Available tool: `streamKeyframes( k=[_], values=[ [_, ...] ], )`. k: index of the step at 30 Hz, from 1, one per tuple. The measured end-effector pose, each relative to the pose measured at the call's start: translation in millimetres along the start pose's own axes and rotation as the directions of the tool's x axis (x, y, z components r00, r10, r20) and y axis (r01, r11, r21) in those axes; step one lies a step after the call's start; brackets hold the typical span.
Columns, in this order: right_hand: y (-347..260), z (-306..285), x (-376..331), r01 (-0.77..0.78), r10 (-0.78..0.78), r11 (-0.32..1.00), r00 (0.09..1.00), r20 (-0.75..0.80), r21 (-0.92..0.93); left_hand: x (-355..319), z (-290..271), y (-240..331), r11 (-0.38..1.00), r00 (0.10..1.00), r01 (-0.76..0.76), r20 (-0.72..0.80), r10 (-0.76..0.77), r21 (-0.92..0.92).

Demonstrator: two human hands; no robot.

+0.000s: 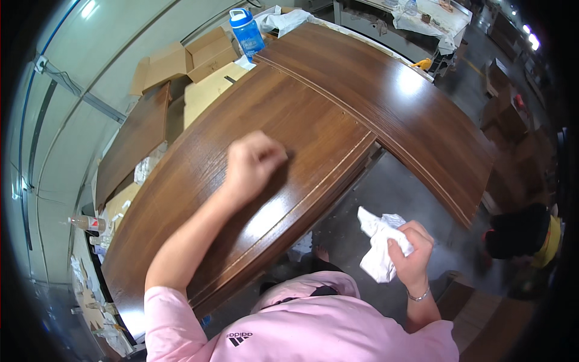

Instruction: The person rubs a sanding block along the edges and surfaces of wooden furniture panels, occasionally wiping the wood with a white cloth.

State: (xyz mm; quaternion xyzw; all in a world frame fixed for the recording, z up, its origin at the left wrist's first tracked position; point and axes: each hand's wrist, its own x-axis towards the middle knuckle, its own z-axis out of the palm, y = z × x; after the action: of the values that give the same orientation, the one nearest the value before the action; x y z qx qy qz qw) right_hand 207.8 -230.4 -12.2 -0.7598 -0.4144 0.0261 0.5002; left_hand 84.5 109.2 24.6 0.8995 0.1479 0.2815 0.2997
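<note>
Beneath my left hand (253, 164) lies a glossy dark brown wooden panel (199, 172). The hand is slightly blurred, its fingers curled closed close to the surface. Whatever they may pinch is hidden. Off the near edge, over the floor, my right hand (415, 250) grips a crumpled white cloth (381, 244), which sticks out above and below the fingers. A second brown wooden panel (386, 78) lies along the far side of the first, with a thin groove line between them.
A blue water bottle (247, 37) stands at the far edge beside white cloth. An open cardboard box (208, 54) and a leaning brown board (132, 145) are at the left. A cluttered white table (434, 27) stands far right; a black-and-yellow object (528, 232) is at right.
</note>
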Motion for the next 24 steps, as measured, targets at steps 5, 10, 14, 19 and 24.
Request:
streamKeyframes(
  k=[5,10,14,19,24],
  values=[
    [15.7,0.7,-8.3,-0.068,0.066,0.997,0.993,-0.101,-0.019,23.4,36.2,15.8,0.924,0.935,-0.347,0.127,0.33,0.159],
    [18.8,2.8,-8.9,0.033,-0.042,0.995,0.995,-0.094,-0.092,40.9,69.4,31.4,0.886,0.884,-0.454,0.172,0.435,0.095],
    [31.5,-3.0,-14.2,-0.009,0.0,0.996,0.994,-0.108,-0.085,33.5,66.9,41.1,0.834,0.814,-0.551,0.245,0.527,0.039],
    [41.5,-17.0,-30.8,-0.074,0.054,0.989,0.987,-0.153,-0.13,-24.7,15.0,46.6,0.808,0.703,-0.581,0.443,0.556,-0.093],
    [38.7,-16.5,-10.5,-0.036,0.02,0.995,0.986,-0.164,-0.094,6.6,30.6,34.3,0.872,0.851,-0.486,0.197,0.487,-0.057]
  ],
)
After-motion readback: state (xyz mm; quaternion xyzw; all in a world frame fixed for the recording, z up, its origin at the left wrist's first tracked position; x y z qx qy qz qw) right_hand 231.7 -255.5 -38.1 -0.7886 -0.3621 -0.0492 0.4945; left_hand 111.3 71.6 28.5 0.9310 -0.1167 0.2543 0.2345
